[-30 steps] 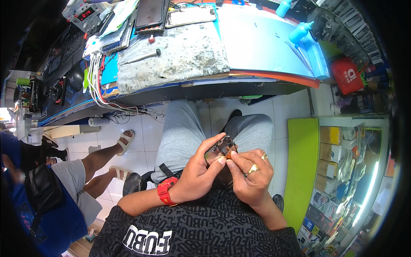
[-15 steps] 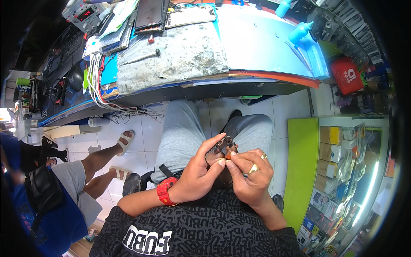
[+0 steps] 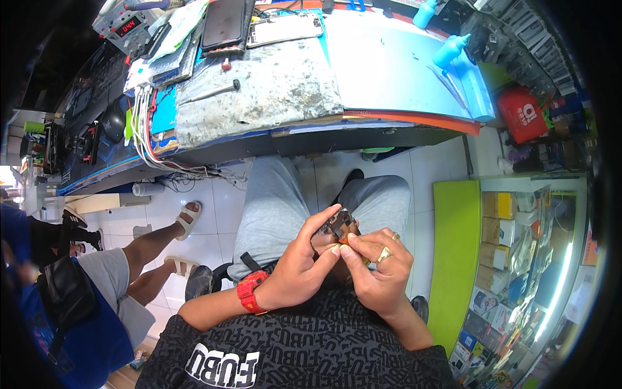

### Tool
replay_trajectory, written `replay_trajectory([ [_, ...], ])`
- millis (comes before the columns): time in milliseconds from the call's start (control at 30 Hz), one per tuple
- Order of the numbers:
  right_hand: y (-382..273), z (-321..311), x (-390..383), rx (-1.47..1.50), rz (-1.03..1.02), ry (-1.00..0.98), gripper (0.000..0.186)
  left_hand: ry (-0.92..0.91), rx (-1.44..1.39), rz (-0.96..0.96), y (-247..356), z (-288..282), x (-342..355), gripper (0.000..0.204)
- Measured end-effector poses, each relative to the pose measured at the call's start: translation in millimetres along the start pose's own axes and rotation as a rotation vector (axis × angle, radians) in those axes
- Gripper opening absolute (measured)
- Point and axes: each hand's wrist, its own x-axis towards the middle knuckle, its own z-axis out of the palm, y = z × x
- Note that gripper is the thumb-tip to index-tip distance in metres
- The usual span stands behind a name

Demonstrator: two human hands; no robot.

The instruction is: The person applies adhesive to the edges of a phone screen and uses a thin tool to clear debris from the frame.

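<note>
Above my lap, my left hand (image 3: 299, 266) cradles what looks like an opened phone (image 3: 341, 222), its dark insides showing. The fingers run along its left side, and the thumb presses near the lower edge. At the lower right of the phone, my right hand (image 3: 379, 267) is closed in a pinch, thumb against forefinger. A small orange piece (image 3: 344, 240) shows right at those fingertips. Whether it is gripped or part of the phone, I cannot tell. Both thumb tips nearly meet there. Much of the phone is hidden behind my hands.
A workbench with a stained grey mat (image 3: 259, 97) lies ahead. On it are a screwdriver (image 3: 214, 91), a dark phone (image 3: 223, 26), a phone frame (image 3: 285, 27) and a blue bottle (image 3: 450, 50). White cables (image 3: 139, 129) hang over its edge. A glass display case (image 3: 518, 259) stands right; another person (image 3: 97, 292) is left.
My hands stay almost in place. The phone looks slightly turned between them, and the right fingertips have shifted a little at its lower edge.
</note>
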Motion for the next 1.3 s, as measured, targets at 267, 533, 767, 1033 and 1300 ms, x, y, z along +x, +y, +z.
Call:
replay_trajectory([
  [267, 0.4, 1.2, -1.6, 0.023, 0.025, -0.01, 0.019, 0.051, 0.034, 0.039, -2.6, 2.9, -0.5, 0.065],
  [533, -1.0, 5.6, -4.3, 0.0, 0.022, 0.027, 0.02, 0.017, 0.01, -0.007, 0.4, 1.0, 0.1, 0.066],
  [767, -0.8, 6.5, -6.4, -0.023, 0.019, 0.057, 0.021, 0.042, -0.064, -0.015, -2.4, 6.7, 0.0, 0.066],
  [1033, -1.4, 7.0, -5.8, -0.049, 0.0, 0.075, 0.021, 0.047, -0.052, 0.014, -3.6, 7.6, 0.1, 0.066],
  [1300, -0.2, 6.5, -5.3, -0.028, 0.006, 0.082, 0.02, 0.045, -0.011, 0.021, -2.7, 7.5, 0.8, 0.066],
])
